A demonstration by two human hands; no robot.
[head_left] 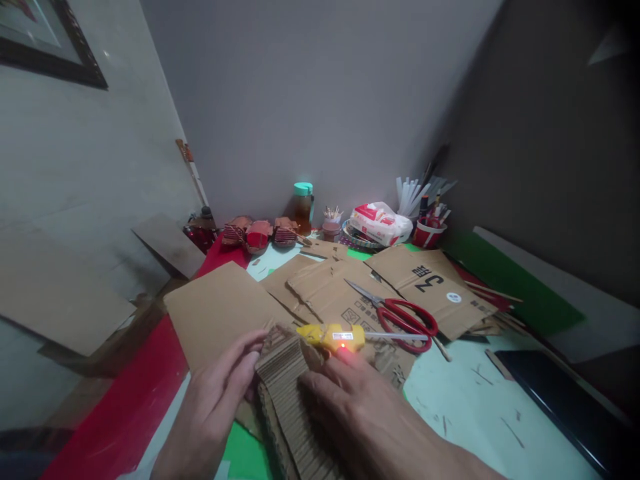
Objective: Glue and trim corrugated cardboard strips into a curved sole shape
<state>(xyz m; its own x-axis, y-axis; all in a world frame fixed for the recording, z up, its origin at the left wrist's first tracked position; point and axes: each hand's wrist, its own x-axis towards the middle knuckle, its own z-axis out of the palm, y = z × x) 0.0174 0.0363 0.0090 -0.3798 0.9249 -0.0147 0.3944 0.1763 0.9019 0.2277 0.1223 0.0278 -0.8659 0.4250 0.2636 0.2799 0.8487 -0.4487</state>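
Both hands are down on a ribbed piece of corrugated cardboard (287, 393) that sits at the near edge of the table (450, 407), right in front of the person. The left hand (217, 400) is loosely open, fingers long and only gently curved. Its thumb reaches up to the piece's far left corner and its fingertips (249, 373) rest against the left side. It is steadying the piece rather than wrapping round it.

The right hand (350, 400) lies palm down across the top of the ribbed piece, fingers spread and flat, closed on nothing. Its foremost fingertip sits just beside a yellow glue gun (333, 337) and catches the glow of the gun's small red light. I cannot tell whether finger and gun actually touch. The glue gun lies on its side on the flat cardboard sheets (225, 307) behind the ribbed piece, its nozzle pointing right toward the red-handled scissors (403, 315), which lie on a printed sheet.

Further back, by the wall, stand a jar with a teal lid (303, 207), a white and red packet (380, 223) and a red cup of pens (428, 230). Red paper (135, 400) covers the table's left side.
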